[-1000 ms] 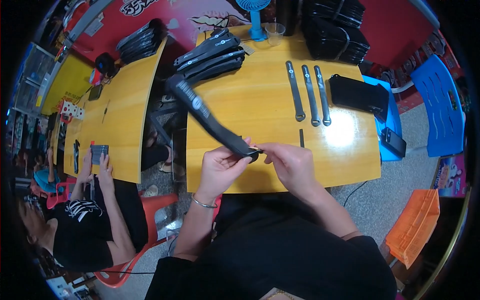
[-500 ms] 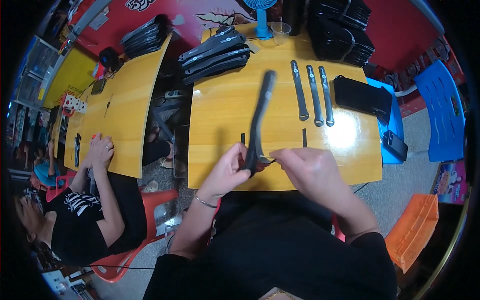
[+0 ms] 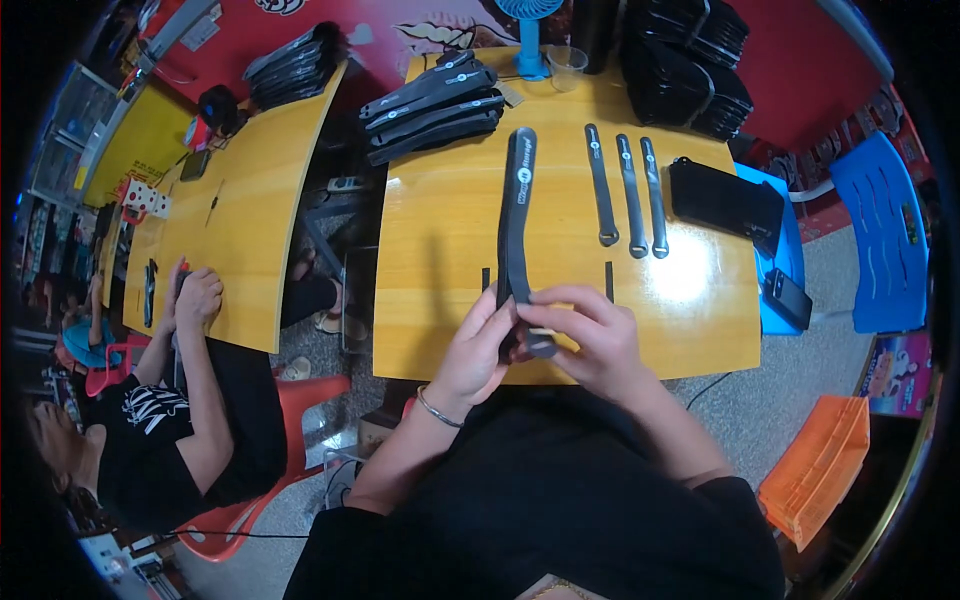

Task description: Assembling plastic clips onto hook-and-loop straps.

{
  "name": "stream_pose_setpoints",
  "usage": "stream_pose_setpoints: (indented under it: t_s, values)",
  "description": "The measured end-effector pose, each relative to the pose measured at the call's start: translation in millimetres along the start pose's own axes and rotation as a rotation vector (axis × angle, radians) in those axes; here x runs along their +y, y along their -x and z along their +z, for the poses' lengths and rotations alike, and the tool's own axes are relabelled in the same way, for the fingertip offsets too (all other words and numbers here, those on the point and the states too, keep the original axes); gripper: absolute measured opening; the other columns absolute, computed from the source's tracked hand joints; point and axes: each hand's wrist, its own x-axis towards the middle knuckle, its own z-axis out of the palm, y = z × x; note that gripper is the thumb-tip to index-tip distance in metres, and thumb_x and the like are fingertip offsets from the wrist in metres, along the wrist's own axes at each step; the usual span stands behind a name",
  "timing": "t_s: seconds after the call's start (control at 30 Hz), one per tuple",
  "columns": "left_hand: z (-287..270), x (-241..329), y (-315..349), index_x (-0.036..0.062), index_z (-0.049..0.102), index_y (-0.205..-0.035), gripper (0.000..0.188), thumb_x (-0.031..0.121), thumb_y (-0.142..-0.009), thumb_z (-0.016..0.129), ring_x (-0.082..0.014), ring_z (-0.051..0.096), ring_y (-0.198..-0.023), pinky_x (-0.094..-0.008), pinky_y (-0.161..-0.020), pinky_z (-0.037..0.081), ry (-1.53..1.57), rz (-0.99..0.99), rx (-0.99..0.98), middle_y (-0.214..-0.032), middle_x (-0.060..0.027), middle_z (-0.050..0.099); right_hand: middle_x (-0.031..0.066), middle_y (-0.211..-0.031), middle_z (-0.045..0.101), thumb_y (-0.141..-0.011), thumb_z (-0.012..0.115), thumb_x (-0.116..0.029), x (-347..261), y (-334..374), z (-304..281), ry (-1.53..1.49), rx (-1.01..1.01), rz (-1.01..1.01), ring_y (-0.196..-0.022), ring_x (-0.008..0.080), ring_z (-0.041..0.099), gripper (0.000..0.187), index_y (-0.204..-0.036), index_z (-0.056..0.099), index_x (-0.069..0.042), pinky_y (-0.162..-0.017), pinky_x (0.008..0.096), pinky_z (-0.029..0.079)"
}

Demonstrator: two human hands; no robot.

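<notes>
Strap (image 3: 518, 215) in left hand (image 3: 474, 356), right hand (image 3: 600, 342) pinching end

Left hand (image 3: 476, 352) and right hand (image 3: 598, 342) pinch, 2 forearms (image 3: 682, 432) angled inward.

1 blue fan (image 3: 530, 45), clear cup (image 3: 567, 70), orange crate (image 3: 816, 470), probably 1 phone (image 3: 788, 298)

Three straps (image 3: 629, 195) on table (image 3: 440, 215) — strap pile (image 3: 435, 110) left; pouch (image 3: 722, 203) right; bundles (image 3: 680, 95) behind.
</notes>
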Motion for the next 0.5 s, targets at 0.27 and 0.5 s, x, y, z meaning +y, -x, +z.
stream_pose_setpoints:
  t_s: [0.27, 0.5]
  values:
    - [-75, 34, 24, 0.0038, 0.045, -0.101, 0.011, 0.014, -0.099, 0.041, -0.0018, 0.031, -0.056, -0.0171, -0.048, 0.026, -0.305, -0.347, -0.427, -0.071, 0.0043, 0.037, 0.0092, -0.083, 0.069, -0.086, 0.049, 0.005, 30, -6, -62, -0.343, 0.233, 0.418, -0.079, 0.0143, 0.065, 0.019, -0.091, 0.067, 0.000, -0.075, 0.0255, 0.050]
    - [-136, 49, 46, -0.0007, 0.046, -0.105, 0.020, 0.017, -0.099, 0.041, -0.0029, 0.032, -0.056, -0.0182, -0.048, 0.027, -0.395, -0.345, -0.200, -0.071, 0.0029, 0.039, 0.0029, -0.079, 0.065, -0.096, 0.051, -0.019, 56, -34, -149, -0.085, 0.753, 0.279, -0.057, 0.0004, 0.044, 0.021, -0.102, 0.064, -0.003, -0.051, 0.0140, 0.029]
